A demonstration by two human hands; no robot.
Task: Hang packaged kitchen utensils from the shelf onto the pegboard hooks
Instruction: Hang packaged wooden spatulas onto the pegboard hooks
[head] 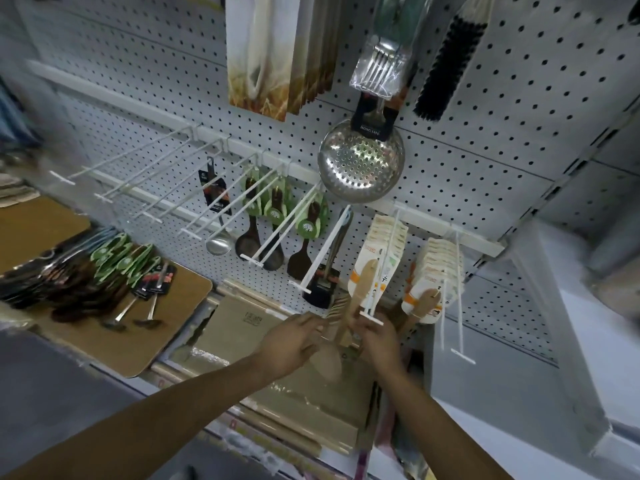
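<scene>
Two hands: both meet at the tip of one white double-wire peg hook, low in the middle of the view.
Left hand: its fingers are curled on the pale wooden spatula in a clear packet, gripping it from the left; the exact finger placement is blurred.
Right hand: its fingers pinch the same packet just under the hook's crossbar end, so this grip is narrow and closed on the packet.
Task's thing: the spatula stands nearly upright, its top near the hook tip, its blade hanging down between the hands. Whether the hang hole is already on the wire I cannot tell.
Same hook: a row of white and orange carded spatula packs hangs further back on it.
Supply: more packaged spoons with green and black cards lie in a heap on the brown board shelf at left, well apart from the hands.
Pegboard: white, perforated; several hooks at left look bare.
Doing it well: judging by the pose, the step is threading. Keep the packet square to the wire, lift the hole over the crossbar end, then slide it back until it touches the packs behind. Steady the blade with the left hand so it does not swing.
Risk: a tilted card may catch on the crossbar.
</scene>
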